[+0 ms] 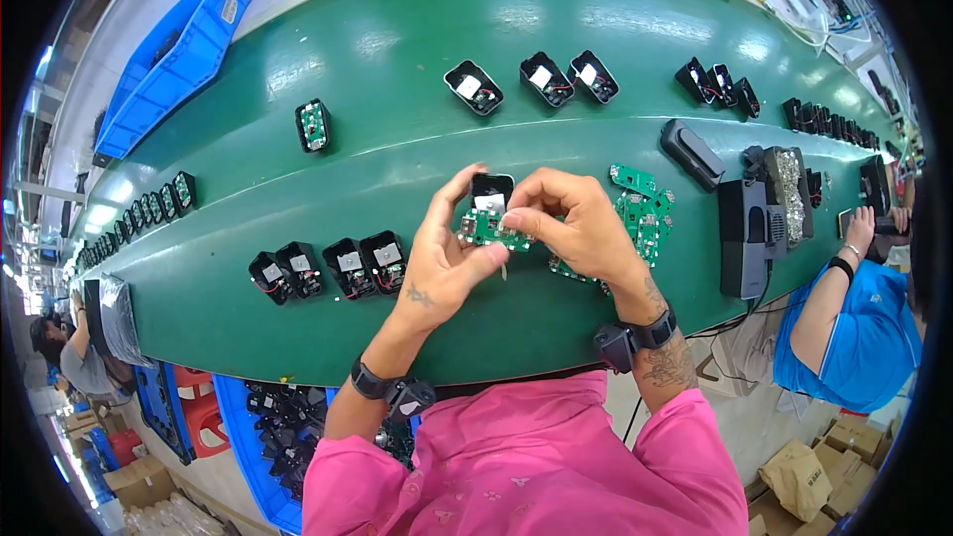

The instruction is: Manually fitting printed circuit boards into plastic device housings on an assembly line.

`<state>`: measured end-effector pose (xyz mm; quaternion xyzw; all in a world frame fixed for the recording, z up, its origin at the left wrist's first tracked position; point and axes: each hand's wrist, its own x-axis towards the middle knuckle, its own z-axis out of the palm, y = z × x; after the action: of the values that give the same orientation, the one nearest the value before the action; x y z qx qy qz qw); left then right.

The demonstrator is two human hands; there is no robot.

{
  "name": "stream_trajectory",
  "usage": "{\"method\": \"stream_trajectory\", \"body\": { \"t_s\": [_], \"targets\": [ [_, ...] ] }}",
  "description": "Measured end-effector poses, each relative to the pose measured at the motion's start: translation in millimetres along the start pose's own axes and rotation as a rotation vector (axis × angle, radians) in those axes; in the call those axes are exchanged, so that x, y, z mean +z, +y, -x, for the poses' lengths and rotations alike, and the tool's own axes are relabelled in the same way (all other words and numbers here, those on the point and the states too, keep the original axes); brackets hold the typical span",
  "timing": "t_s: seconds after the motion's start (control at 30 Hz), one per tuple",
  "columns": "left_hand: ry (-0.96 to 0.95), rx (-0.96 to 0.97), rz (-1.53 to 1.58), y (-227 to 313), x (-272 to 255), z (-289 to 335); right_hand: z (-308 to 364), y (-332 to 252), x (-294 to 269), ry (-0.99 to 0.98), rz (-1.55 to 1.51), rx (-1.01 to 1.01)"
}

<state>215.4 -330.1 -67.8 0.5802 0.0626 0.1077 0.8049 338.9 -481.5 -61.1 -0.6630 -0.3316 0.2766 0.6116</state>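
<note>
Green flat circuit board (481, 228): in both hands, toward the near edge of the green table (397, 164), against an open black plastic housing (493, 184);
Left hand (438, 260): wrapped round housing and board; uneven pressure could flex the board;
Right hand (584, 223): pinched narrow on the board's right side; a slip could drop it;
Loose pile of green boards (643, 223): beside that hand; a forearm sweep might scatter it
</note>
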Motion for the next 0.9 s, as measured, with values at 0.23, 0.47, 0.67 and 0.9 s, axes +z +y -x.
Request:
{"method": "stream_trajectory", "body": {
  "t_s": [0.23,0.47,0.67,0.9],
  "targets": [
    [0.019,-0.067,0.080,-6,-8,-1,3,0,2,0.029,0.185,-0.205],
    [0.089,0.003,-0.028,-5,-5,-3,5,-8,-12,-0.059,-0.232,0.070],
    [0.074,0.028,-0.120,-5,4,1,7,1,2,-0.122,-0.166,0.079],
    [0.146,0.141,-0.570,-17,-1,4,11,-18,4,-0.124,-0.192,0.084]
  ]
}}
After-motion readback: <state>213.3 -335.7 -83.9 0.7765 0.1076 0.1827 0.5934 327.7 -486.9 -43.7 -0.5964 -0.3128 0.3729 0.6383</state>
